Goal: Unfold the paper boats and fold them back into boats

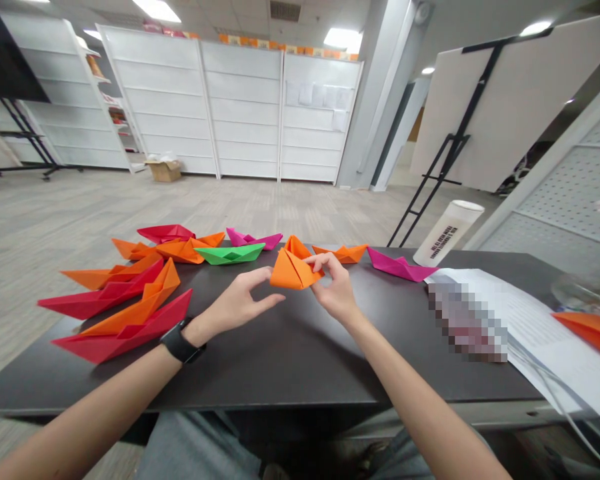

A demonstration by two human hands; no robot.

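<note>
My right hand [336, 288] pinches the orange paper [290, 272], left hand [237, 305] spread beside it; paper boats [230, 254] line the surface's [290, 350] far edge.

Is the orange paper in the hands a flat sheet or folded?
Folded. The orange paper forms a pointed, layered shape with creases; the right hand pinches its edge.

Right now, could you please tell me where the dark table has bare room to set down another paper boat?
The widest bare patch is the near half of the table, between the red and orange boats at left and the printed sheets at right. A smaller gap lies between the right hand and the pink boat. The far edge is crowded.
</note>
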